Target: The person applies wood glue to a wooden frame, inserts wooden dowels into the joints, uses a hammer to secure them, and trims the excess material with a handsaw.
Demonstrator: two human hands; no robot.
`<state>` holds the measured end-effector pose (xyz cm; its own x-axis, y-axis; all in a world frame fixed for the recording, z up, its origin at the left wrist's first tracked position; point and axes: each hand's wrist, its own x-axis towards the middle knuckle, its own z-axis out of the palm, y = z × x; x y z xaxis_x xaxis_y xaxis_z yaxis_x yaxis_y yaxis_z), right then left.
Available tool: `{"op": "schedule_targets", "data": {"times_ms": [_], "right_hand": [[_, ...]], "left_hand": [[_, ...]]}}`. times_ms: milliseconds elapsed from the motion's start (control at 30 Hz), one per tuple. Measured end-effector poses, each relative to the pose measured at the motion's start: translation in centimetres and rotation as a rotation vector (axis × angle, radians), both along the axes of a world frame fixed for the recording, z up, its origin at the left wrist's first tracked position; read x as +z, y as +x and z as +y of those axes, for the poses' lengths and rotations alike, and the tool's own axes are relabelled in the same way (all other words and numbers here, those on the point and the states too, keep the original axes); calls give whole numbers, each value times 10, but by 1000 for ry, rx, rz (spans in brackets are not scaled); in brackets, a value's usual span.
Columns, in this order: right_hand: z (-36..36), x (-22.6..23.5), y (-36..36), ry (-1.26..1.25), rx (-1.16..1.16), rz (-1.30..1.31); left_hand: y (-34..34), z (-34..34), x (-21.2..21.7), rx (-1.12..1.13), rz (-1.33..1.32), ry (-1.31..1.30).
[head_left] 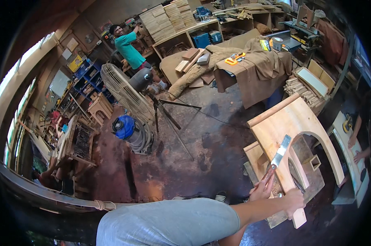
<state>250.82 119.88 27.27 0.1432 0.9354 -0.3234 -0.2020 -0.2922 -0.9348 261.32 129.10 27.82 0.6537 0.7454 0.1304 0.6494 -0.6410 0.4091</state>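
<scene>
A pale wooden piece with an arched cutout (pixel 271 130), like the side of a small stool or table, stands at the right, its legs toward me. My left hand (pixel 294 201), at the end of a grey sleeve, is closed round the lower part of one leg. Just beyond that forearm, my right hand (pixel 264 187) grips a putty knife (pixel 281 151). Its broad shiny blade lies over the panel beside the arch. My left forearm partly hides the right arm. A small open wooden box shape (pixel 313 162) shows through the arch.
A caged floor fan (pixel 126 88), a blue-topped shop vacuum (pixel 126 127) and a black tripod (pixel 169 112) stand ahead. Brown cloth (pixel 255 78) drapes a table. A person in a teal shirt (pixel 130 49) is at the back; another person's hands (pixel 357 151) rest on a board at right.
</scene>
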Motion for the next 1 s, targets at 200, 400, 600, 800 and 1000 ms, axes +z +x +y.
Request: {"op": "schedule_targets", "data": {"times_ms": [200, 400, 600, 800, 1000], "right_hand": [[0, 11, 1, -47, 22, -42], [-2, 13, -1, -34, 34, -83], [-1, 14, -2, -50, 51, -122], [0, 0, 1, -7, 29, -84], [1, -11, 1, 22, 5, -48]], "left_hand": [[0, 2, 1, -15, 61, -39], [-1, 2, -1, -27, 69, -15], [2, 2, -3, -16, 86, -35], [2, 0, -1, -3, 83, -35], [4, 0, -3, 4, 48, -9]]}}
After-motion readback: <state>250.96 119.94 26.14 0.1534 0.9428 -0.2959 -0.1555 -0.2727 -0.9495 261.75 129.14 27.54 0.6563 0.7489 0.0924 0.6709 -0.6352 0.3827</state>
